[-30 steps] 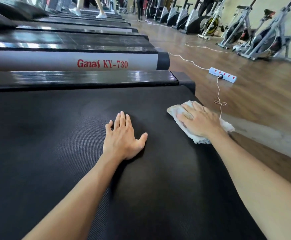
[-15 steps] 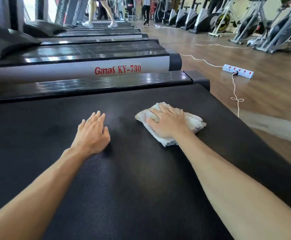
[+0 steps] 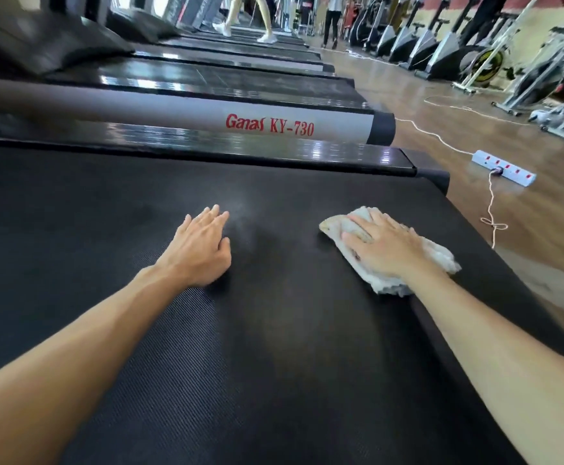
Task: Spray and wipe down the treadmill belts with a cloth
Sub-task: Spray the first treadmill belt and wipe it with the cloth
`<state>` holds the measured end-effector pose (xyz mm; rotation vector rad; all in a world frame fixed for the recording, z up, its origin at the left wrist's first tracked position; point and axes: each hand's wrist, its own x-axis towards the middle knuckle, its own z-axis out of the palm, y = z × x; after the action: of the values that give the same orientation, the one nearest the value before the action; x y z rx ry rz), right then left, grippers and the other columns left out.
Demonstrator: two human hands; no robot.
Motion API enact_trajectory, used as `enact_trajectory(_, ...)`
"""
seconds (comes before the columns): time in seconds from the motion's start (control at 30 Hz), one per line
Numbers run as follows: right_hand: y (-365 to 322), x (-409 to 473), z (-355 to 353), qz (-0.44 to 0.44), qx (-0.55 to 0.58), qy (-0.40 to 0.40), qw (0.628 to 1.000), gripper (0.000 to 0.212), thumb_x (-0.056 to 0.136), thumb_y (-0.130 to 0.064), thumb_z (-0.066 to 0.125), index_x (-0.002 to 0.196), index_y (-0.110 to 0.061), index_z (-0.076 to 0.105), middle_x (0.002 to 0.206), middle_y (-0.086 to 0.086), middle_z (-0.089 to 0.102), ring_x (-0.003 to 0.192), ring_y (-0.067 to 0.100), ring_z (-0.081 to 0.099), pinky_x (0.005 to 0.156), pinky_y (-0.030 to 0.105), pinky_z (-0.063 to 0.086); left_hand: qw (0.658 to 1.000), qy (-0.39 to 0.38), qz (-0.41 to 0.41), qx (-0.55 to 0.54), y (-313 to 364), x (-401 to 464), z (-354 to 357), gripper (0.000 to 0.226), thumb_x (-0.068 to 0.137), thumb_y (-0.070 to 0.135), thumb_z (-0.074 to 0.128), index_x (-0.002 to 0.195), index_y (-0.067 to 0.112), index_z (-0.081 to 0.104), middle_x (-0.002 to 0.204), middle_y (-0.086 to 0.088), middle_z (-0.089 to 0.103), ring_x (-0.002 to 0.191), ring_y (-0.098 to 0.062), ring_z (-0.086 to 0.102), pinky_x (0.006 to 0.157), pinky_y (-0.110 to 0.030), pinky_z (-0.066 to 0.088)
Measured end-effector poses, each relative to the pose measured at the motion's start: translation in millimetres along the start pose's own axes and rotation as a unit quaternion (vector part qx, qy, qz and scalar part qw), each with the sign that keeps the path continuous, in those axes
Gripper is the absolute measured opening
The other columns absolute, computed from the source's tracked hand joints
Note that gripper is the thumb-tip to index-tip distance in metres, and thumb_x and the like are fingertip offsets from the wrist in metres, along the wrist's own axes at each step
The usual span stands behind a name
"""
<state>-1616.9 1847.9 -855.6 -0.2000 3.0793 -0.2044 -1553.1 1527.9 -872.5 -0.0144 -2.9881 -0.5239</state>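
Observation:
A wide black textured treadmill belt fills the lower part of the head view. My right hand presses flat on a crumpled off-white cloth lying on the belt near its right edge. My left hand rests palm down on the bare belt to the left of the cloth, fingers together and holding nothing. No spray bottle is in view.
A glossy black side rail borders the belt's far side, then a grey treadmill frame marked Ganas KY-730. More treadmills recede behind it. A white power strip and cord lie on the wooden floor at right. Exercise bikes line the wall. People's legs show far back.
My right hand slid the cloth left across the belt, then back toward the right edge. My left hand shifted left on the belt and stays flat.

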Motion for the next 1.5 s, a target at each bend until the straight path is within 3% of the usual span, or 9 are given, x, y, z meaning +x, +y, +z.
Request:
enact_trajectory(0.1,-42,39,11,0.005,-0.006,0.022,1.000,0.061,0.095,-0.060,0.024,0.154,-0.047,0.032,0.163,-0.003,0.030,0.149,0.025,0.030,0.117,0.059,0.026,0.999,0.012,-0.023,-0.025,-12,-1,-9,0.059,0.104,0.016,0.038,0.160,0.006,0.023,0.169,-0.012,0.016,0.157,-0.024,0.010,0.127,-0.044,0.004)
enact_trajectory(0.23,-110,14,29,-0.129,-0.003,0.025,0.991,0.063,0.092,-0.067,0.020,0.151,-0.050,0.036,0.163,-0.006,0.032,0.151,0.022,0.028,0.118,0.055,0.026,0.996,0.039,-0.064,-0.045,-30,4,-19,0.057,0.105,0.016,0.039,0.159,0.006,0.025,0.168,-0.011,0.018,0.157,-0.023,0.011,0.127,-0.043,0.003)
enact_trajectory(0.4,-95,-72,33,-0.230,0.023,-0.012,0.973,0.077,0.085,-0.086,0.024,0.155,-0.053,0.027,0.172,-0.012,0.010,0.157,0.015,0.008,0.127,0.046,0.006,0.995,0.048,-0.066,-0.064,-22,12,-10,0.057,0.104,0.016,0.042,0.158,0.006,0.028,0.168,-0.011,0.021,0.156,-0.024,0.013,0.127,-0.044,0.004)
enact_trajectory(0.53,-28,-62,17,-0.116,0.039,-0.020,0.992,0.079,0.089,-0.084,0.035,0.159,-0.053,0.019,0.173,-0.017,0.000,0.159,0.013,0.000,0.128,0.048,0.001,0.996,0.038,-0.031,-0.079,1,12,-3,0.057,0.104,0.017,0.042,0.158,0.006,0.028,0.168,-0.011,0.021,0.156,-0.023,0.013,0.127,-0.044,0.003)
enact_trajectory(0.7,9,-7,12,0.031,-0.004,0.013,0.999,0.088,0.084,-0.089,0.030,0.161,-0.049,0.016,0.173,-0.010,0.005,0.158,0.032,0.006,0.124,0.059,0.008,0.994,0.042,-0.006,-0.101,29,-4,-3,0.057,0.106,0.019,0.042,0.159,0.006,0.027,0.168,-0.011,0.019,0.157,-0.021,0.011,0.127,-0.043,0.002)
enact_trajectory(0.97,-4,-47,18,-0.029,0.021,0.062,0.997,0.063,0.094,-0.066,0.038,0.153,-0.047,0.035,0.166,-0.006,0.025,0.150,0.024,0.028,0.123,0.043,0.019,0.990,0.058,-0.013,-0.127,72,-67,12,0.056,0.107,0.022,0.041,0.159,0.009,0.027,0.168,-0.009,0.018,0.157,-0.019,0.010,0.127,-0.040,0.000)
enact_trajectory(1.17,-75,-161,39,-0.107,0.043,0.076,0.990,0.070,0.084,-0.071,0.043,0.147,-0.042,0.049,0.166,-0.001,0.029,0.147,0.028,0.029,0.120,0.050,0.022,0.988,0.042,-0.068,-0.133,79,-142,-2,0.057,0.107,0.021,0.038,0.160,0.006,0.023,0.169,-0.011,0.014,0.157,-0.022,0.008,0.127,-0.043,0.001)
enact_trajectory(1.3,-115,-221,45,-0.071,0.098,0.102,0.987,0.060,0.078,-0.052,0.071,0.135,-0.035,0.062,0.154,-0.003,0.047,0.135,0.028,0.042,0.107,0.046,0.036,0.993,-0.012,-0.082,-0.080,84,-176,-32,0.061,0.107,0.027,0.036,0.161,0.005,0.016,0.170,-0.011,0.006,0.157,-0.022,0.001,0.127,-0.044,-0.001)
enact_trajectory(1.5,-118,-262,17,-0.011,0.177,0.082,0.981,0.032,0.093,-0.036,0.061,0.124,-0.026,0.063,0.130,-0.001,0.061,0.104,0.035,0.055,0.085,0.052,0.047,0.994,-0.012,-0.092,-0.055,101,-219,-107,0.064,0.106,0.024,0.037,0.161,0.005,0.012,0.171,-0.009,0.002,0.157,-0.021,-0.003,0.127,-0.043,-0.002)
